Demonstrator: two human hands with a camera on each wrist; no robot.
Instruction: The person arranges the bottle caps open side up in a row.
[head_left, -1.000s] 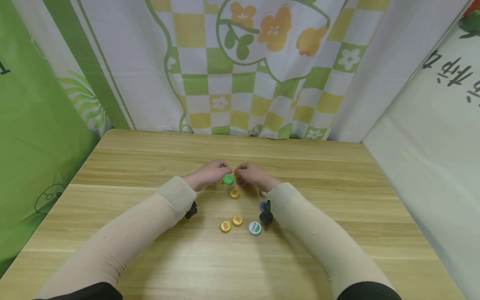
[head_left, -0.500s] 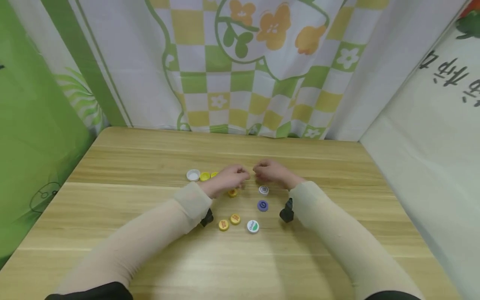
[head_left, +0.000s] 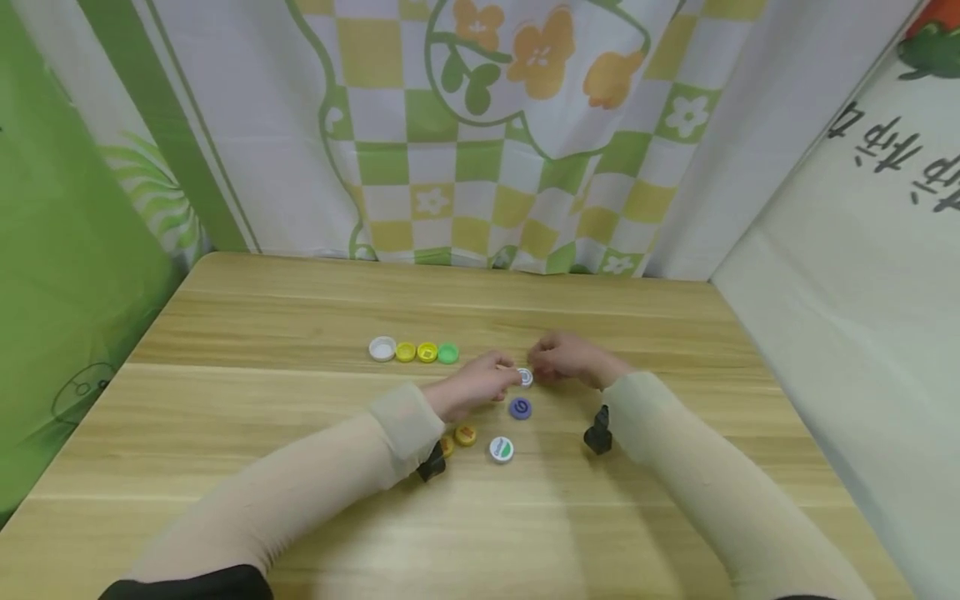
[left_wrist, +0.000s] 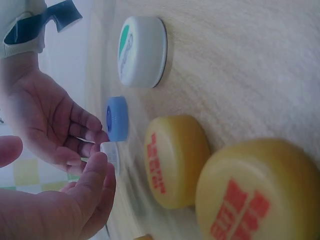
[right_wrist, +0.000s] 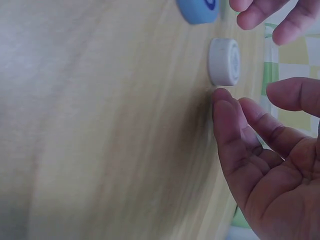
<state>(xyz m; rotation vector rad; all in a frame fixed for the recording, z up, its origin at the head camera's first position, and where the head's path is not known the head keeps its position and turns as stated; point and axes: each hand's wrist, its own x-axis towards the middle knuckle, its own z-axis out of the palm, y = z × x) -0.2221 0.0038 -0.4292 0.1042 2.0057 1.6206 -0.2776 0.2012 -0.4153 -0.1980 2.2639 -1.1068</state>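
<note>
A small white bottle cap [head_left: 526,377] lies on the wooden table between my two hands. My left hand [head_left: 480,383] reaches over from the left, its fingertips close to the cap; contact is unclear. Beside the cap on the right is my right hand [head_left: 573,360], its fingers loosely bent with nothing in them. The right wrist view shows its fingertips at the side of the white cap [right_wrist: 225,62]. A blue-purple cap [head_left: 521,408] lies just nearer. Two yellow caps with red print [head_left: 466,435] sit by my left wrist, one partly hidden.
A row of upturned caps lies farther left: a white cap [head_left: 382,349], a yellow cap [head_left: 406,352], another yellow cap [head_left: 427,352] and a green cap [head_left: 447,353]. Nearer is a larger white cap with a green mark [head_left: 502,450]. A patterned curtain [head_left: 495,167] hangs behind the table.
Both hands have moved right, away from the green cap to the small white cap. The upturned row has come into full view. One yellow cap is now hidden by my left hand.
</note>
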